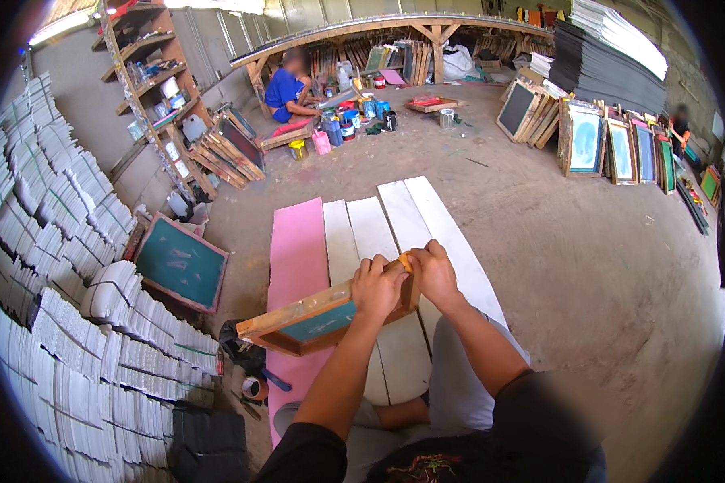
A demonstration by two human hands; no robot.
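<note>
A wooden screen-printing frame (pixel 292 313) with green mesh is held tilted on edge above the boards in front of me. My left hand (pixel 376 288) is closed over its upper wooden bar, near the far right corner. At that corner my right hand (pixel 436 278) is closed on a small yellow-orange piece (pixel 405 261), which could be tape or cloth. Both hands nearly meet there, and their fingers hide part of the corner. Beneath the frame lie a pink board (pixel 298 241) and several white boards (pixel 372 229) side by side.
Tied stacks of white sheets (pixel 64 346) rise along the left. Another green-mesh frame (pixel 181 262) leans beside them. A cup (pixel 254 390) stands near my left knee. A co-worker in blue (pixel 286 88) sits among paint containers (pixel 350 125). More frames (pixel 584 141) lean at right.
</note>
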